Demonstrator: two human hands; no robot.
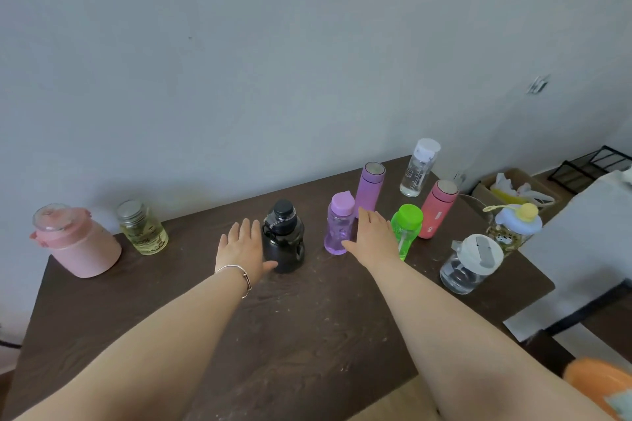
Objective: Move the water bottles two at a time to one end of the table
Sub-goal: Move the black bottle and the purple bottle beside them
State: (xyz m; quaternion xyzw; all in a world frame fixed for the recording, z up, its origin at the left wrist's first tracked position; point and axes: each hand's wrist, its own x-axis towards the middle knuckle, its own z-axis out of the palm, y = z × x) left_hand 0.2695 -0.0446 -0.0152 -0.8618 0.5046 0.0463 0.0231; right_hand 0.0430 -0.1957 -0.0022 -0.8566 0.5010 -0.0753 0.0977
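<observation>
On the dark wooden table (pixel 290 335) a black bottle (pixel 285 239) stands upright near the middle. My left hand (pixel 243 246) is beside its left flank, fingers spread, thumb near its base. A small purple bottle (pixel 338 224) stands to the right, and my right hand (pixel 372 236) is open just right of it, partly covering a green bottle (pixel 407 224). Further right stand a tall purple flask (pixel 370 189), a pink-red flask (pixel 437 208), a clear bottle with white cap (pixel 419 167), a clear jug with white lid (pixel 470 265) and a cartoon bottle with yellow cap (pixel 513 225).
At the table's left end sit a pink jug (pixel 75 243) and a yellowish glass jar (pixel 142 227). The wall runs close behind the table. A cardboard box (pixel 516 191) and a black wire rack (pixel 591 162) lie on the floor at the right.
</observation>
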